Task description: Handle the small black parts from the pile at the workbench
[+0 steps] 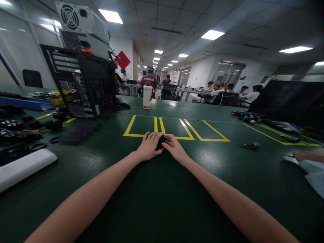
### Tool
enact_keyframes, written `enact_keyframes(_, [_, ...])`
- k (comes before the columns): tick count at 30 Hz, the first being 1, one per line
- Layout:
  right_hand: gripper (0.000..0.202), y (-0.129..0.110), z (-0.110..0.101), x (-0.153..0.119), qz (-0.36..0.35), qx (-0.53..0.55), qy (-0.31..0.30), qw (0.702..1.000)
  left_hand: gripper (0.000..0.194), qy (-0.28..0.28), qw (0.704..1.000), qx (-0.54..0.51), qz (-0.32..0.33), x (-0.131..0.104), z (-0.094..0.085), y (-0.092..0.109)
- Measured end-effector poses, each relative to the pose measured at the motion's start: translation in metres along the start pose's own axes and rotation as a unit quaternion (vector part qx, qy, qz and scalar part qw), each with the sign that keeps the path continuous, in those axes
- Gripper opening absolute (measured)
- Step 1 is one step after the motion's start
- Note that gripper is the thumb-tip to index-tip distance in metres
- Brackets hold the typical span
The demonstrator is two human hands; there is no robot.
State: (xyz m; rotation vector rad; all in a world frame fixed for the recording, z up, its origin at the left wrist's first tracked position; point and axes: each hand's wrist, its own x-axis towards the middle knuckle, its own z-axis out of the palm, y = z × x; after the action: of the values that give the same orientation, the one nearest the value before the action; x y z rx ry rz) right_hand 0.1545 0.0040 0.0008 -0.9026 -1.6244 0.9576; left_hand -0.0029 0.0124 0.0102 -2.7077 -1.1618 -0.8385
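Long room: lit ceiling panels (212, 34) run into the distance, and from where I stand several people sit at far desks.
Green table (162, 209): it spreads across the whole foreground.
White bar (27, 168): it lies aslant at the left edge, near dark parts and black rings.
Black computer case (97, 86): it stands upright farther back, two metal power supplies (97, 25) stacked on top.
White cup (147, 98): upright under a red lid, to the right of the case.
Left hand (150, 145): its fingers lie close together, curved over a small black object (159, 145).
Small black object: it sits between the two hands, just in front of the yellow tape outlines (134, 135), mostly hidden by fingers; I can't tell what it is.
Right hand (174, 148): thumb and forefinger pinch the object's right side; how the other fingers sit, I can't tell.
Metal part (251, 145): it lies alone, well apart from both hands.
Co-worker's hand (307, 156): at the right edge, below a pale blue sleeve (314, 173), near a dark panel (286, 101).
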Motion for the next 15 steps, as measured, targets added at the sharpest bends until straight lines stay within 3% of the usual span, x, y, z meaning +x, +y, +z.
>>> enact_keyframes(6, [0.032,-0.0048,0.0009,-0.0019,-0.001,0.026,-0.006,1.0,0.059,0.0,1.0,0.002,0.002,-0.0007,-0.0012,0.0])
enact_keyframes(12, [0.043,-0.0042,-0.0011,-0.0003,0.055,0.079,0.008,0.995,0.059,0.002,1.0,0.012,-0.002,-0.0009,-0.0027,0.002])
enact_keyframes(15, [0.042,-0.0033,-0.003,0.0012,0.062,0.08,-0.016,0.995,0.058,0.0,1.0,0.008,-0.001,-0.0007,-0.0032,0.0029])
